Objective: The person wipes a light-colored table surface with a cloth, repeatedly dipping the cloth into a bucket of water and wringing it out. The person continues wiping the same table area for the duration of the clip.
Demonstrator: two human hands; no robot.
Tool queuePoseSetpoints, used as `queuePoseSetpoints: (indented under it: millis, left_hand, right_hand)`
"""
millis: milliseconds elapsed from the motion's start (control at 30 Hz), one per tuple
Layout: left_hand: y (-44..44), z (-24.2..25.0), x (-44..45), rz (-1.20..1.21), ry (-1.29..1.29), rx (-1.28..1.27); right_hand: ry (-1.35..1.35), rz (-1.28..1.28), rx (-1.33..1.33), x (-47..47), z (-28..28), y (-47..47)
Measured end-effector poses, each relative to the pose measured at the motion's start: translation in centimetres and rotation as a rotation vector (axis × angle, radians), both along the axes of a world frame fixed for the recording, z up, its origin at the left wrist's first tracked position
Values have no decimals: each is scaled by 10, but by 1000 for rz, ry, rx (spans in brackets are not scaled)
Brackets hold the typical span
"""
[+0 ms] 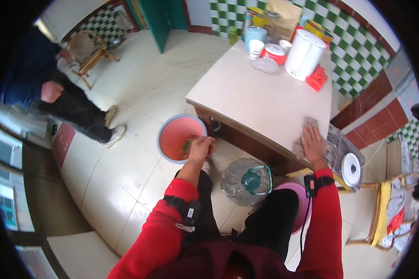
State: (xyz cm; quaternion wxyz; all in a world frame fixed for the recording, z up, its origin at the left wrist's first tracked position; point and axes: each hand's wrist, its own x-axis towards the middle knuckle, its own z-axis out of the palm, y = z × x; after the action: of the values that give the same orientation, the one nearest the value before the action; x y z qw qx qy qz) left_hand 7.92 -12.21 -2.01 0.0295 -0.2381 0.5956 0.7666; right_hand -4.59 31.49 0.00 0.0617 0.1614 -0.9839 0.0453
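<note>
My right hand (313,143) lies flat on a greyish-brown cloth (299,148), pressing it to the near right corner of the pale tabletop (244,90). Beyond the table's left edge, my left hand (201,148) has its fingers curled in at the rim of a bucket (173,136) with a red inside and a grey rim. Whether those fingers hold something small is hidden. Inside the bucket, beside the hand, some green and brown scraps (187,145) show. Between my legs stands a clear ribbed plastic jug (230,181) with a green cap and handle.
A white electric kettle (304,54), paper cup (256,48), grey cloth (266,65) and red cloth (317,78) stand or lie at the table's far end. A pink basin (302,195) sits by my right leg. Another person (70,94) stands left, near a rattan chair (83,48).
</note>
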Motion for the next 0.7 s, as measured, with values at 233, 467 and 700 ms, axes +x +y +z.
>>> queuePoseSetpoints:
  millis: [233, 467, 700]
  left_hand:
    - [47, -10, -11, -721, 247, -967]
    - [60, 5, -14, -850, 171, -1005]
    - [56, 8, -17, -913, 160, -1053]
  right_hand:
    - [22, -143, 93, -27, -8, -20]
    - [8, 160, -9, 10, 12, -12]
    - [-24, -110, 104, -87, 1, 33]
